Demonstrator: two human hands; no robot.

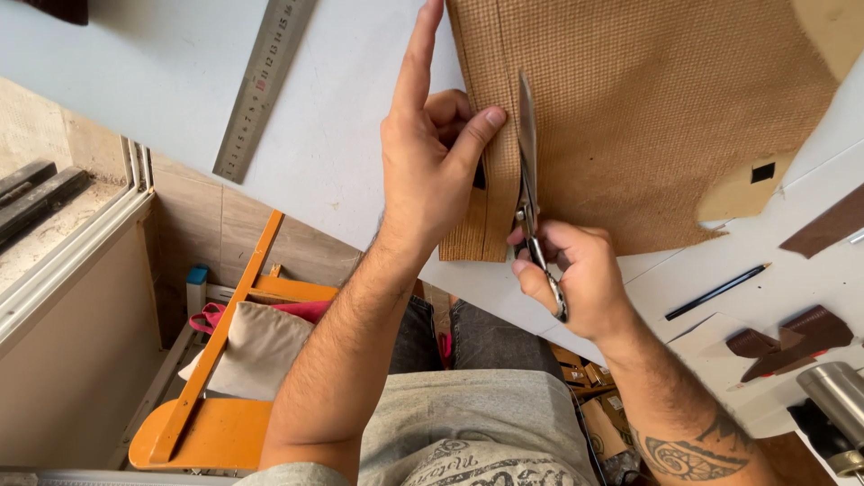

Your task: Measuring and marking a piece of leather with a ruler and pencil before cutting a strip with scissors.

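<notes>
A large sheet of tan woven material [648, 108] lies on a white table [351, 144]. My right hand [576, 279] grips metal scissors [529, 180], whose blades point away from me into the sheet. A narrow strip [477, 225] is being cut off along the sheet's left edge. My left hand [432, 162] pinches that strip with thumb and fingers, index finger stretched out straight along the edge.
A steel ruler [261, 85] lies on the table at the left. A black pencil [717, 291] and brown leather scraps [792, 337] lie at the right, with a metal cylinder [837, 396] near them. An orange wooden frame [216, 360] stands on the floor below.
</notes>
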